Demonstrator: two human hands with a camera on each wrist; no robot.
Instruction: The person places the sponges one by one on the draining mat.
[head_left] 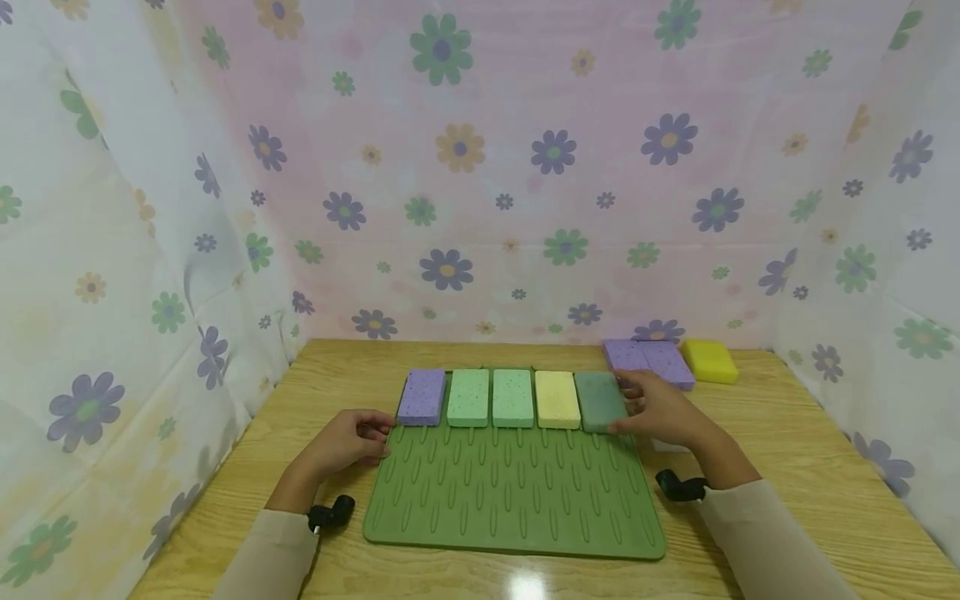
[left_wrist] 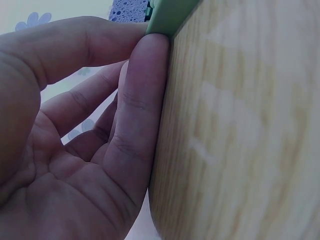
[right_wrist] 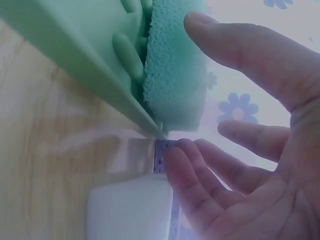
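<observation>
A green ridged mat (head_left: 517, 492) lies on the wooden table. Along its far edge stands a row of sponges: a purple sponge (head_left: 422, 397), two mint green sponges (head_left: 468, 398), a pale yellow sponge (head_left: 557, 400) and a darker green sponge (head_left: 599, 402). My right hand (head_left: 660, 408) is at the darker green sponge's right side. In the right wrist view its fingers are spread and loosely bent, with the thumb close to the green sponge (right_wrist: 175, 70). My left hand (head_left: 351, 437) is at the mat's left edge; its fingertips touch the green mat edge (left_wrist: 167, 17) in the left wrist view.
Behind my right hand, two purple sponges (head_left: 648, 362) lie side by side at the back right, with a bright yellow sponge (head_left: 709, 361) next to them. A white block (right_wrist: 130, 210) sits right of the mat, partly hidden by my hand. Flowered cloth (head_left: 517, 167) encloses the table.
</observation>
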